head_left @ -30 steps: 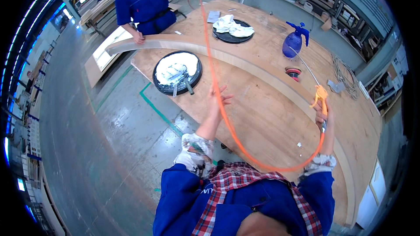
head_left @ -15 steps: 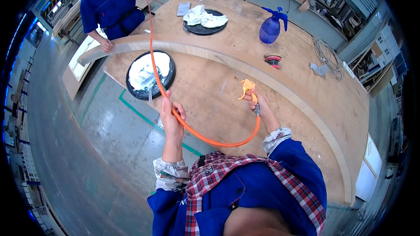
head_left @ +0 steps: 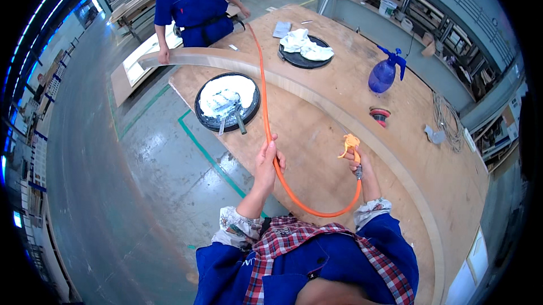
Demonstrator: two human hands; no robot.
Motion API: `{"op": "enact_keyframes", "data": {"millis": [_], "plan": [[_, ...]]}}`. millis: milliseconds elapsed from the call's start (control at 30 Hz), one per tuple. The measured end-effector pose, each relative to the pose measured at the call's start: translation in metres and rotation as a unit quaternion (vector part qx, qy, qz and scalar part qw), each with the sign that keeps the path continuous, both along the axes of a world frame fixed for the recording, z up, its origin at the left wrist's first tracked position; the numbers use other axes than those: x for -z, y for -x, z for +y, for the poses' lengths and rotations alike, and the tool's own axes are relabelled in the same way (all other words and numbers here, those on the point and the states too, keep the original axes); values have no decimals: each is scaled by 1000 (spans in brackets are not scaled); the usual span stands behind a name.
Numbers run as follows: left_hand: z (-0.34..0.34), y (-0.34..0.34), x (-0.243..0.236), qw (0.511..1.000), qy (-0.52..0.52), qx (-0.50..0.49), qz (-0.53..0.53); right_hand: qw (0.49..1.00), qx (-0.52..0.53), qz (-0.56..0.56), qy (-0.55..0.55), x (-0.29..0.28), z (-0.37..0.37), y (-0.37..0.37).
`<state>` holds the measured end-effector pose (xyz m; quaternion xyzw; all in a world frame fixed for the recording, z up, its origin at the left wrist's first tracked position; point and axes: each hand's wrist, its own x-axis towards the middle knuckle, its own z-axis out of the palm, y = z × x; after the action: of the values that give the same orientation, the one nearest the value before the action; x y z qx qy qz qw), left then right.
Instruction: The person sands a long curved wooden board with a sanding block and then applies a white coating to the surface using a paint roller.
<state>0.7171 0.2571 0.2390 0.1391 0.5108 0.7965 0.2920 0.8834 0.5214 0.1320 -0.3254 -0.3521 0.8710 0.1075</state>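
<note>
While the left hand (head_left: 266, 161) is curled round the flexible orange hose (head_left: 317, 213), the right hand (head_left: 363, 163), at the left's 3 o'clock, grips the yellow-orange plastic air gun (head_left: 352, 141) on that hose. Left hand's 11 o'clock: round black tray (head_left: 253, 111) of white paste (head_left: 229, 89). Right hand's 1 o'clock: translucent blue plastic spray bottle (head_left: 382, 77). Toward 12 o'clock, beyond both: long curved wooden strip (head_left: 325, 107), touched by 1 blue-clad co-worker (head_left: 195, 2).

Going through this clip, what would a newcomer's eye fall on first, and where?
The bright orange hose, looping from the table's far edge through the left hand to the yellow air gun in the right. Then the long curved wooden piece arching across the table, a black disc of white paste inside its curve and a blue spray bottle beyond.
</note>
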Motion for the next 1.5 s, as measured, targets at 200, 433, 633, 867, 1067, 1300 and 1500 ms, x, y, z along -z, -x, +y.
{"op": "enact_keyframes", "data": {"millis": [200,433,633,867,1067,1300,1500], "plan": [[1,0,-2,998,43,-23,27,998,-10,30,51,-33,-8,0],[71,41,-53,996,38,29,69,961,137,147,192,-81,81,10],[125,82,-72,988,48,90,114,890,398,219,37,-70,125,-38],[226,63,-12,971,36,226,67,760,610,225,0,-13,288,-126],[144,-4,96,915,196,342,88,770,632,41,-75,50,359,-149],[-29,62,173,934,345,82,-39,749,627,-131,-170,85,386,-149],[-110,133,161,913,377,-131,-88,608,602,-365,-367,80,379,-137]]}}
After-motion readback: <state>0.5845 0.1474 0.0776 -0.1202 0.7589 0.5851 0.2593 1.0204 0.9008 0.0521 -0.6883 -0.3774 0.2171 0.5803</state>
